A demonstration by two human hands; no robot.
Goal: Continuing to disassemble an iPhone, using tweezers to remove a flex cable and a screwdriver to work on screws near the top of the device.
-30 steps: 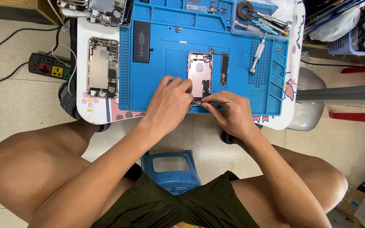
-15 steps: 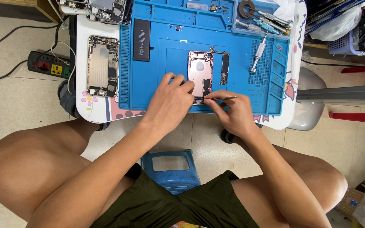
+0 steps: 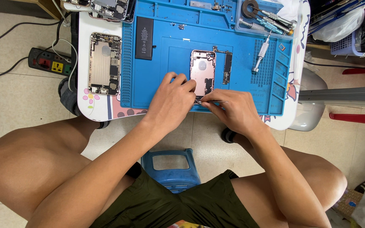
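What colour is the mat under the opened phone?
The mat is bright blue, best seen in the head view, under the pinkish opened phone.

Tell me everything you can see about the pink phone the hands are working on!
The pink phone is an opened shell, lying flat on the blue mat, its length running away from the person. It looks like pinkish metal, with a round mark near the top and dark parts along its right side. The left hand rests on its lower edge. The right hand pokes thin tweezers at its bottom end.
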